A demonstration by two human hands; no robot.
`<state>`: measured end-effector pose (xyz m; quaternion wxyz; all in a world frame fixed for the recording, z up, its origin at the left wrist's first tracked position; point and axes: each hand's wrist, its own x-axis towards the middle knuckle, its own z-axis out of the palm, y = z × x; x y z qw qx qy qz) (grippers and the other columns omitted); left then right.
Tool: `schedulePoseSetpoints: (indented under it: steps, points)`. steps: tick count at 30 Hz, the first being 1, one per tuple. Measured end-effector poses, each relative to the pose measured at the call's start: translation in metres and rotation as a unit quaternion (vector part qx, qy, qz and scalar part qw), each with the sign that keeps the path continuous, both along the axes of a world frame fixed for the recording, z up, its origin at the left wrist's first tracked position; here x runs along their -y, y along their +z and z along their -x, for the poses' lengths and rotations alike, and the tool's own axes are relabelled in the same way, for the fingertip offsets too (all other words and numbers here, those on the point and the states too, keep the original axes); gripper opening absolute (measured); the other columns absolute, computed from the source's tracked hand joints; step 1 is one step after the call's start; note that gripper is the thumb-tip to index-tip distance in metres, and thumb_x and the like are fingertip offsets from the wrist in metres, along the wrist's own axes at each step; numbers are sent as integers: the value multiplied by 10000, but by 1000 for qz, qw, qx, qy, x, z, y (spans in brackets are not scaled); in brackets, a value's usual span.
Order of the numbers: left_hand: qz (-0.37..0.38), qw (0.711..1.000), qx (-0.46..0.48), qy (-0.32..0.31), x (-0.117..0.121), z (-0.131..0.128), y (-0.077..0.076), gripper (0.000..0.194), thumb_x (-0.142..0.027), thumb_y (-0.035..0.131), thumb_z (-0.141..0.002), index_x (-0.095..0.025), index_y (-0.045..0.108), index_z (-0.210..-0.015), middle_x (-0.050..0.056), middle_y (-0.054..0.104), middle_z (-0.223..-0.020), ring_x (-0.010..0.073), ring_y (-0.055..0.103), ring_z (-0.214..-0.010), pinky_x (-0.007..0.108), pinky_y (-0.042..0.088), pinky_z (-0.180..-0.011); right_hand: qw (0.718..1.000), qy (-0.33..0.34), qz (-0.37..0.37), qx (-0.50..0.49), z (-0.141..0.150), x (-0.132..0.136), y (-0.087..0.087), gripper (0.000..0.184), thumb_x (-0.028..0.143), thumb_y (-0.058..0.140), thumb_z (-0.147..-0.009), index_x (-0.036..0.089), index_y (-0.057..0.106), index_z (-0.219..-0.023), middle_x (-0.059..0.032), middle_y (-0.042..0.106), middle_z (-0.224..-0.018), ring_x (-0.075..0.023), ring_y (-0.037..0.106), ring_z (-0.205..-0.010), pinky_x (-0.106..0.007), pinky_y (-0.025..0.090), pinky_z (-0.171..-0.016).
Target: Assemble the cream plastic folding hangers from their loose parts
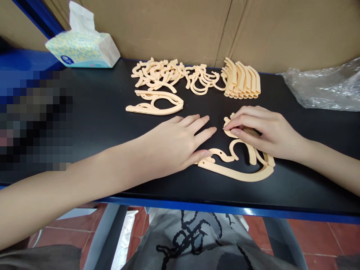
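Note:
My left hand (180, 144) lies palm down with its fingers spread, the thumb at the end of a cream plastic hanger arm (236, 173) on the black table. My right hand (261, 129) bends over the parts to the right, thumb and fingertips closed on a small cream hanger piece (229, 131), mostly hidden beneath it. Between the hands lie a wavy hanger piece (222, 154) and a curved hook (234, 148), close to the arm. Beyond my left hand rests a folded cream hanger (157, 108).
Along the back are a heap of curved pieces (157, 73), several hooks (201, 80) and a row of hanger arms (243, 80). A tissue pack (84, 48) stands back left; a clear plastic bag (326, 86) lies right. The table's blue edge (197, 206) runs in front.

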<state>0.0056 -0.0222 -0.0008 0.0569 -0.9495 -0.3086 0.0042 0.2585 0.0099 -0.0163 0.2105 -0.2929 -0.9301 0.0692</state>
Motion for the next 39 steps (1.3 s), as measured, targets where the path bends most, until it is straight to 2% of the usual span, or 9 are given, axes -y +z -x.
schedulePoseSetpoints:
  steps: [8,23,35,39]
  points:
    - [-3,1000,-8,5,0,0,0,546,-452,289,-1033,-132,401,-1461,171,394,-1512,324,430,-1354,458,402,-1066,1000,12,-9,-3,-1,-1,-1,143,235,497,-949,232,636,-987,-58,654,-913,-199,607,-815,-363,442,-734]
    - [-2,1000,-8,4,0,0,0,542,-439,298,-1034,-125,397,-1463,179,392,-1511,326,426,-1360,468,397,-1074,1000,10,-6,-7,-1,-1,-2,141,236,493,-954,249,628,-993,-52,661,-918,-195,611,-815,-369,441,-736]
    - [-9,1000,20,-6,-1,2,-1,531,-437,304,-1029,-116,447,-1428,182,450,-1467,329,472,-1315,463,410,-1061,1000,18,-1,-9,-1,0,-1,155,227,478,-966,228,631,-990,-48,674,-923,-179,622,-823,-354,442,-730]
    - [-3,999,48,-13,-2,2,-3,506,-424,344,-1022,-109,483,-1393,188,426,-1483,326,430,-1353,464,380,-1091,1000,23,-3,-9,-2,-1,-1,173,228,460,-974,228,632,-990,-49,679,-928,-176,626,-834,-345,438,-727]
